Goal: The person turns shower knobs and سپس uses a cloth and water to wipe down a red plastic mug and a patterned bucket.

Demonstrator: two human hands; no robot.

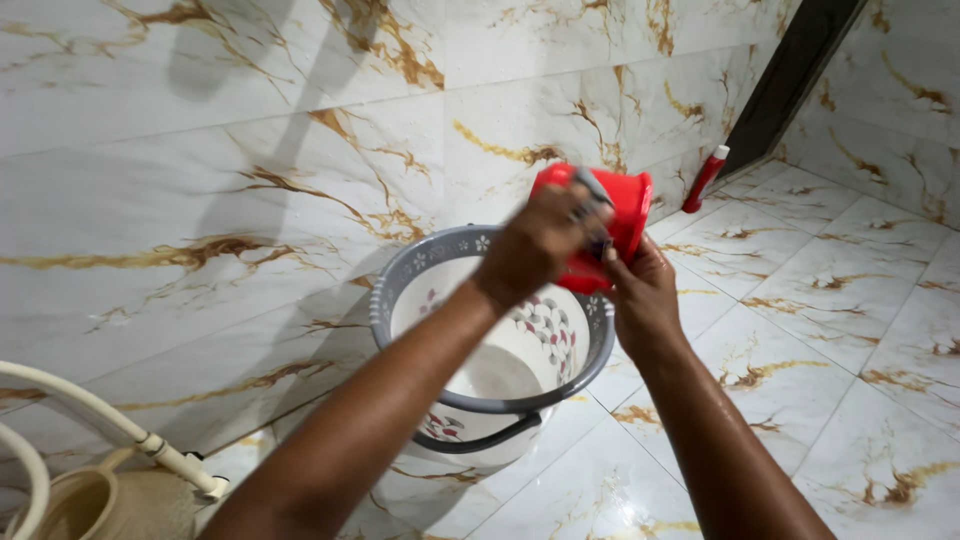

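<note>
Head view: left hand (pixel 540 240), right hand (pixel 640 295) both grip red mug (pixel 610 215) above empty bucket (pixel 480 330).

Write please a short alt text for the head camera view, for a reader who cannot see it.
Two bare hands, left hand and right hand, hold a red mug above a white bucket with a grey rim. Around them are marble floor tiles; a red bottle leans at the wall.

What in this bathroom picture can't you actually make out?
- Head view: whatever the blurred left hand presses on the red mug; motion smears it.
- The mug's inside faces away; the right hand covers its underside.
- Whether the white bucket holds water: the forearms cross its mouth.
- The red bottle by the doorway is too small to identify.
- The white hose is cut off by the left edge.
</note>
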